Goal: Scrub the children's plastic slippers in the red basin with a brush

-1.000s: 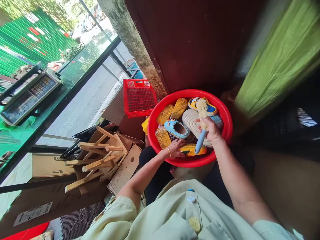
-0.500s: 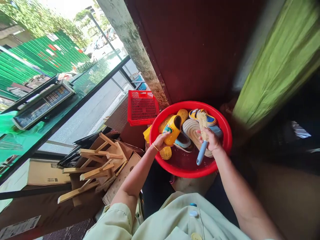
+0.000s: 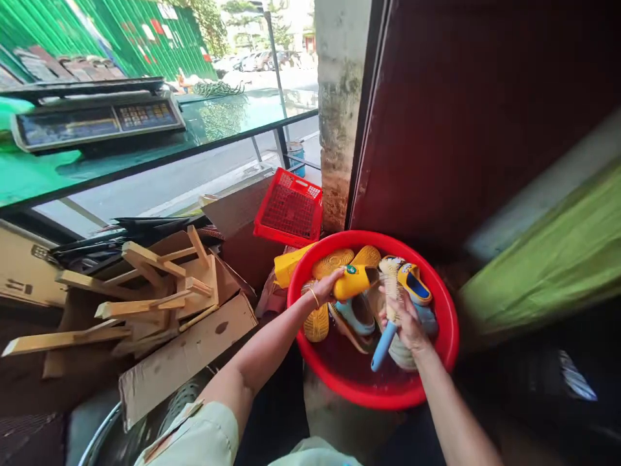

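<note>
Left hand (image 3: 328,287) gripping one yellow shoe (image 3: 356,283), right hand (image 3: 408,323) gripping one brush (image 3: 385,345), one red tub (image 3: 359,393) beneath.

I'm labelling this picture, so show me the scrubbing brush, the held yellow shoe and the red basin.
Scrubbing brush (image 3: 390,285), head view: on the bristles.
Yellow shoe (image 3: 353,283), head view: on its upper.
Red basin (image 3: 376,397), head view: on its near rim.

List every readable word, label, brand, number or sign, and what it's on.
No readable text.
Scale: panel markings too blurred.
Cardboard box: printed marks too small; one looks like upward arrows.
Yellow shoe: green patch too small to make out any lettering.
</note>
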Action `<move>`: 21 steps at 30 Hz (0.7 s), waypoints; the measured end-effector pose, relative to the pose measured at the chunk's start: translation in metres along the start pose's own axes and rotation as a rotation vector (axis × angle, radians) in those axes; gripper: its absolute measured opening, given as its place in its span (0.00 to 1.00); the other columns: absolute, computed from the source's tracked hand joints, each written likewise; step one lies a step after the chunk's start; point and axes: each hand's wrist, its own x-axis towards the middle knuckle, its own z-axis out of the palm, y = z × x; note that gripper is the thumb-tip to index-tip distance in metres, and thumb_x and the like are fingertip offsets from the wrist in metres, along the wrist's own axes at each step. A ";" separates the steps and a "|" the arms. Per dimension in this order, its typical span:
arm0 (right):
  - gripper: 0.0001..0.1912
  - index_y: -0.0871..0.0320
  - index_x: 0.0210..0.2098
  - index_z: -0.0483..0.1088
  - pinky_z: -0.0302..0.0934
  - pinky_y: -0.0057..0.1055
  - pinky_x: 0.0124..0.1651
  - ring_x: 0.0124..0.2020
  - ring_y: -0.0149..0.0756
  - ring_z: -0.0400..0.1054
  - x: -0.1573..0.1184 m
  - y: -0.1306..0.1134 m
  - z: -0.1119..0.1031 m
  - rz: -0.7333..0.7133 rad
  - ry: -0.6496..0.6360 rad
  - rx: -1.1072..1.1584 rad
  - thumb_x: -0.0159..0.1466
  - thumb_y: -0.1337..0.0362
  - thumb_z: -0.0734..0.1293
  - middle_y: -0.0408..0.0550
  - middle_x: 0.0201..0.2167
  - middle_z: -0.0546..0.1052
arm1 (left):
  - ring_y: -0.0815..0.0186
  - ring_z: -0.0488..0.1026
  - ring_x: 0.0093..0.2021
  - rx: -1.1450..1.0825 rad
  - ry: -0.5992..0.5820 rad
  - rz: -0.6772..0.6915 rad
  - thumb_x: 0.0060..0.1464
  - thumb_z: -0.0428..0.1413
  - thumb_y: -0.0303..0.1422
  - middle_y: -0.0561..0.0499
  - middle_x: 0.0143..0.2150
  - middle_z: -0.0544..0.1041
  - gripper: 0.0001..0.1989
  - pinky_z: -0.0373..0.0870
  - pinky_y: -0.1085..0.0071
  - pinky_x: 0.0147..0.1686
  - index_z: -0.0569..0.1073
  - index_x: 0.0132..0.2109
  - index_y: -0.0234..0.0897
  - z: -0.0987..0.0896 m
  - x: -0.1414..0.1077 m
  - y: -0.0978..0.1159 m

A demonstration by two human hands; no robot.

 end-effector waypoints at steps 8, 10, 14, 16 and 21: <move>0.11 0.41 0.39 0.74 0.69 0.40 0.18 0.18 0.39 0.68 0.013 0.010 0.016 -0.054 0.044 -0.018 0.56 0.55 0.75 0.40 0.22 0.74 | 0.53 0.80 0.31 0.093 -0.045 0.239 0.51 0.58 0.63 0.41 0.41 0.81 0.42 0.75 0.56 0.31 0.70 0.66 0.44 0.029 -0.010 -0.019; 0.13 0.43 0.40 0.74 0.67 0.36 0.17 0.18 0.35 0.67 0.011 0.003 0.009 0.021 0.064 0.136 0.56 0.55 0.75 0.39 0.25 0.75 | 0.47 0.81 0.41 0.151 -0.042 0.342 0.47 0.62 0.61 0.40 0.47 0.81 0.49 0.77 0.50 0.43 0.64 0.70 0.43 0.035 -0.015 -0.015; 0.21 0.44 0.49 0.73 0.64 0.29 0.16 0.20 0.30 0.67 0.001 -0.012 0.007 0.139 0.037 0.325 0.56 0.51 0.75 0.40 0.31 0.77 | 0.39 0.69 0.64 0.337 -0.055 0.680 0.38 0.69 0.59 0.37 0.53 0.79 0.55 0.56 0.45 0.70 0.66 0.69 0.36 0.052 -0.022 -0.005; 0.23 0.45 0.50 0.73 0.65 0.28 0.17 0.19 0.29 0.66 -0.002 -0.012 0.011 0.130 0.025 0.286 0.58 0.45 0.73 0.41 0.29 0.77 | 0.41 0.71 0.62 0.349 -0.112 0.684 0.40 0.70 0.57 0.39 0.50 0.79 0.55 0.57 0.44 0.69 0.64 0.70 0.39 0.061 -0.021 -0.007; 0.43 0.50 0.68 0.61 0.63 0.29 0.16 0.19 0.33 0.69 0.000 -0.004 0.009 -0.020 0.148 -0.298 0.59 0.42 0.74 0.47 0.38 0.81 | 0.44 0.71 0.60 0.381 0.026 0.640 0.39 0.73 0.52 0.42 0.56 0.75 0.58 0.67 0.46 0.62 0.57 0.72 0.44 0.064 -0.009 -0.020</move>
